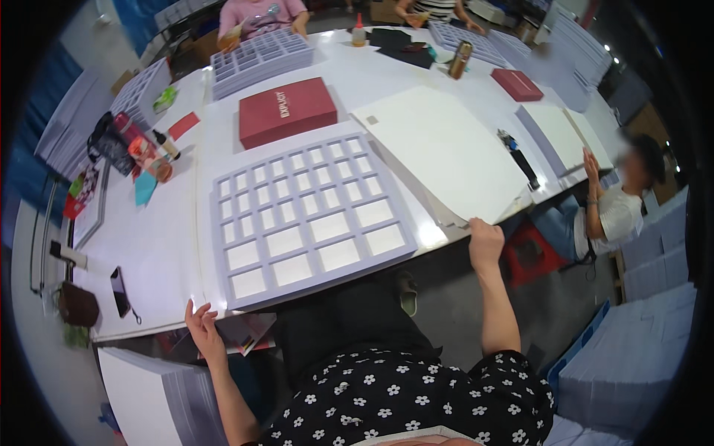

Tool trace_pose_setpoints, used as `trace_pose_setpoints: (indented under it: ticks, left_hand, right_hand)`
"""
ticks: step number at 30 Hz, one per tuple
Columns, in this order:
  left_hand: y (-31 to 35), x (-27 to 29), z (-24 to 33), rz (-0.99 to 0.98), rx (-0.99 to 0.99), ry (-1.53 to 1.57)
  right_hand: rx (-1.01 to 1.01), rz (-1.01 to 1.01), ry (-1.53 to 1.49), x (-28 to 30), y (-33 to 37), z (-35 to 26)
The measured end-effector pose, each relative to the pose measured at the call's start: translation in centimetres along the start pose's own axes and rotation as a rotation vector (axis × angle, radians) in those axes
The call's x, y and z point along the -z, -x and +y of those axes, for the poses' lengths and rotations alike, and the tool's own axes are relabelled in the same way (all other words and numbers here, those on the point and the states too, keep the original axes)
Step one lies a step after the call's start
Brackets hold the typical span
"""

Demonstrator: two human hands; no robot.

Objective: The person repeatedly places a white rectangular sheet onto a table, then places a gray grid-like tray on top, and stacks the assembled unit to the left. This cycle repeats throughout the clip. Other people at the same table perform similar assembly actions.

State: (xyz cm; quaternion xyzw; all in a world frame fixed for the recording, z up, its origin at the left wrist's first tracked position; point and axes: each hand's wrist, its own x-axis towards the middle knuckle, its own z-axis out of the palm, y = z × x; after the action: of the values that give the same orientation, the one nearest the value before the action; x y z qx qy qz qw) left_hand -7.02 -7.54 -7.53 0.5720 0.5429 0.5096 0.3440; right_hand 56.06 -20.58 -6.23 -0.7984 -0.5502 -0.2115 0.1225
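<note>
My right hand (pixel 487 244) is closed on the near corner of a stack of large white sheets (pixel 450 152) at the table's front edge, thumb and fingers pinched together. My left hand (pixel 204 328) hangs at the front edge, its fingers apart and nothing in it. Between the two hands lies a pale grey-lilac divided tray (pixel 321 283) with many rectangular compartments, small at the back and larger at the front. White shows at the bottom of each compartment. Just behind the tray is a closed dark red box (pixel 286 111).
Stacked divided trays (pixel 262 63) stand at the back. Bottles (pixel 145 152) crowd the left side, with a phone (pixel 120 291) nearer. A black-handled tool (pixel 518 157) lies right of the sheets. A seated person (pixel 621 197) touches another white stack (pixel 554 137). More sheets (pixel 152 394) stand below left.
</note>
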Motion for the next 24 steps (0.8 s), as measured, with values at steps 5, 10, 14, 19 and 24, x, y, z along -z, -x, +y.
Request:
trace_pose_setpoints:
  ticks: [5,10,14,19,24]
  left_hand:
    - [0.3,0.9,0.4,0.086,0.002,0.029]
    - [-1.0,0.0,1.5,0.113,0.014,0.087]
    - [-1.8,-0.5,3.6,0.128,-0.025,0.107]
    - [-2.0,-2.5,4.4,0.056,0.01,0.163]
    - [-1.6,-2.8,5.7,0.011,0.022,0.152]
  right_hand:
    - [-0.135,0.102,-0.232,0.8,-0.7,-1.2]
    - [-0.985,0.22,-0.947,-4.2,1.7,3.6]
    - [-1.255,-0.11,-1.617,-3.2,0.9,3.5]
    - [-1.327,-0.063,-1.584,-5.8,0.6,4.1]
    - [-1.266,0.049,-1.752,-0.9,-1.7,-0.2]
